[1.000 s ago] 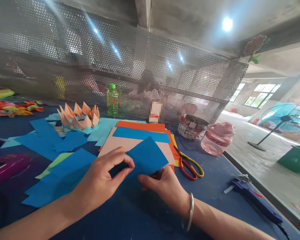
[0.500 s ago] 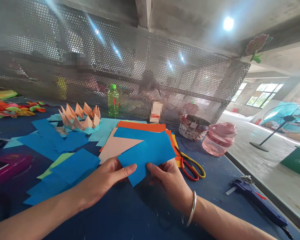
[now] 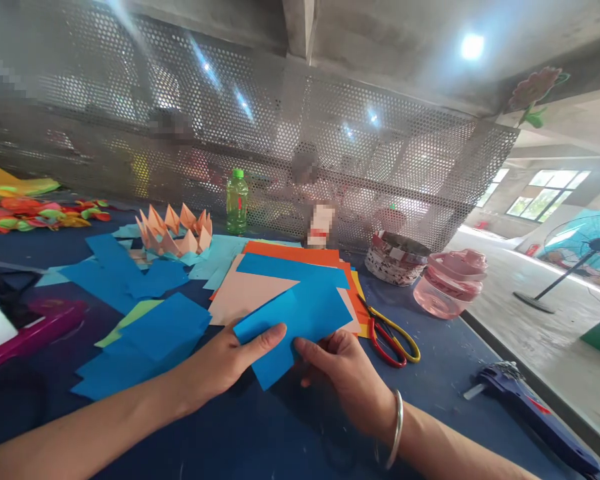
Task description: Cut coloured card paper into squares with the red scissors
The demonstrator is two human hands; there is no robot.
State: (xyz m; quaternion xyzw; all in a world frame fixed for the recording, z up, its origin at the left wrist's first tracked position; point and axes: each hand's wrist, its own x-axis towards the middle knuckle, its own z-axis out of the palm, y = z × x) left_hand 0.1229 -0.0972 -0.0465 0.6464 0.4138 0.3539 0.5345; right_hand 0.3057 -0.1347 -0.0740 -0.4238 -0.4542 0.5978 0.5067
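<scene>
Head view, seen from where I stand: an angular, flat blue piece of paper or thin card (image 3: 303,320) is raised between two bare hands, in front of a layered stack of pink, orange and yellow paper sheets (image 3: 260,291); I judge it very light, stiff enough to keep its plane yet easily bent or creased, smooth but hardly slippery; the margins look the best places to pinch, since pressure mid-sheet could leave a mark. The bare left hand (image 3: 237,357) is closed on its left side, thumb flat on top, the fingers underneath mostly hidden; the bare right hand (image 3: 347,363), a silver-coloured bangle (image 3: 397,430) at its wrist, pinches the lower right edge, thumb uppermost; how firmly either presses I cannot tell.

Beyond the right hand lie scissors with one red and one yellow handle (image 3: 393,340); left of the left hand, loose blue paper pieces (image 3: 145,340) overlap on the dark blue tabletop (image 3: 260,440). As for writing, I can read none; the translucent pink plastic bottle (image 3: 450,283) has faint marks round its band, too blurred to make out; the dark blue glue gun (image 3: 540,413) shows a red patch; the clear green-capped bottle (image 3: 237,203) bears a small red mark, no legible brand.
</scene>
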